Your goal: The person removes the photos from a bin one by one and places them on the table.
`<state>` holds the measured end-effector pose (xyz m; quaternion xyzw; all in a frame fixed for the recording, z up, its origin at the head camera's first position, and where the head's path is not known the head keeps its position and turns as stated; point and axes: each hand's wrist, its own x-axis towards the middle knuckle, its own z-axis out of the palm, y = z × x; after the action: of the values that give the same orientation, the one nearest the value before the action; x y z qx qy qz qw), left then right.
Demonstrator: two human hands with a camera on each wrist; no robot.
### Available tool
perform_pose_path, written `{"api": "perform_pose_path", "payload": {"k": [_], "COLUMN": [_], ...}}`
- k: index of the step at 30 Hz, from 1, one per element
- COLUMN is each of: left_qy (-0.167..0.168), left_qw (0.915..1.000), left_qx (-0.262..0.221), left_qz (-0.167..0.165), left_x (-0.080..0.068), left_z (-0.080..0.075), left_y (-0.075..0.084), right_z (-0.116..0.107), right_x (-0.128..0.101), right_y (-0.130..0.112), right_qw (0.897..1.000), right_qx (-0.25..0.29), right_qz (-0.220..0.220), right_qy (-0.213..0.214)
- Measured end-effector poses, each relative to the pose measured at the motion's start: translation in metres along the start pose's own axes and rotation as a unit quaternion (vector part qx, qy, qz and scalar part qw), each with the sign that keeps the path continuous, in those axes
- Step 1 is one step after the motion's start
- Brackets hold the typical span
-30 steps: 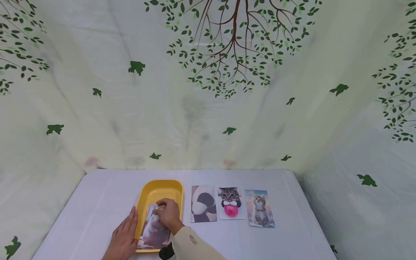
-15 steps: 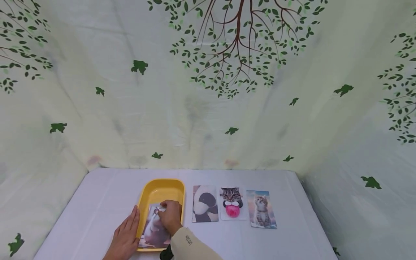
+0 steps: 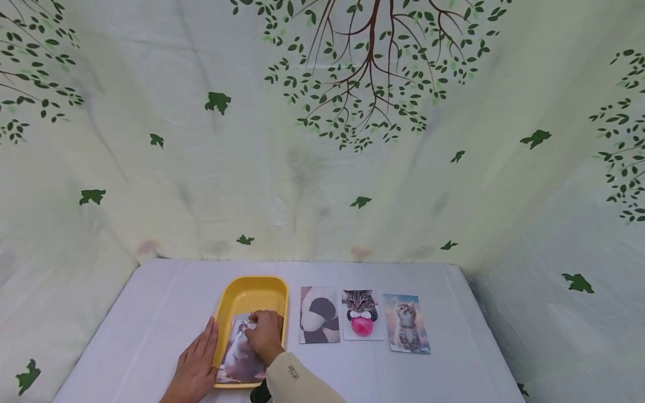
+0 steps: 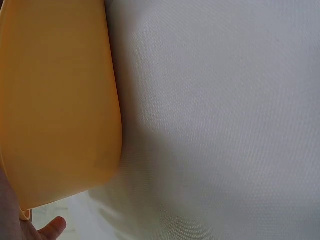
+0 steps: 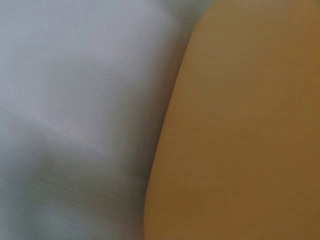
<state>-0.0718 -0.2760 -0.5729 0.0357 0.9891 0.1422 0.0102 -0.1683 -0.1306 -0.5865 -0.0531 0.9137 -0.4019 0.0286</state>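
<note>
A yellow tray [image 3: 252, 289] stands on the white-covered table, left of centre in the head view. In its near half lies a picture card [image 3: 241, 361] showing a pale grey animal with a round body. My right hand [image 3: 267, 336] reaches into the tray from the right and pinches this card near its upper right corner, covering that corner. Along the tray's left rim rests my left hand [image 3: 194, 361], its fingers straight. The left wrist view has the tray's outer wall [image 4: 60, 100] with a fingertip [image 4: 54, 228] below it; the right wrist view sees only wall and cloth.
To the right of the tray, three picture cards lie in a row: a black-and-white close-up [image 3: 319, 315], a cat with a pink ball [image 3: 361, 315], and a kitten [image 3: 406, 324]. White fabric with leaf prints [image 3: 302, 196] rises behind the table.
The view has shifted slightly, so everything appears a little further right. Both hands keep nearly the same place at the tray, the right one still at the card's upper corner.
</note>
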Motion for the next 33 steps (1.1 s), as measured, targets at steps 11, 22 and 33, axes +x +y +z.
{"api": "perform_pose_path", "payload": {"k": [11,22,33], "left_qy": [0.005,0.022,0.006], "left_qw": [0.9999,0.9996,1.0], "left_qx": [0.003,0.001,0.0], "left_qz": [0.01,0.017,0.007], "left_x": [0.001,-0.002,0.0], "left_z": [0.0,0.0,0.0], "left_y": [0.0,-0.001,0.0], "right_z": [-0.009,-0.022,-0.023], "right_x": [-0.001,-0.001,-0.003], "right_y": [-0.007,-0.015,-0.009], "right_qw": [0.987,0.974,0.977], "right_qx": [0.157,0.214,0.195], "right_qz": [0.031,-0.012,-0.008], "right_qy": [-0.022,-0.078,-0.086]}}
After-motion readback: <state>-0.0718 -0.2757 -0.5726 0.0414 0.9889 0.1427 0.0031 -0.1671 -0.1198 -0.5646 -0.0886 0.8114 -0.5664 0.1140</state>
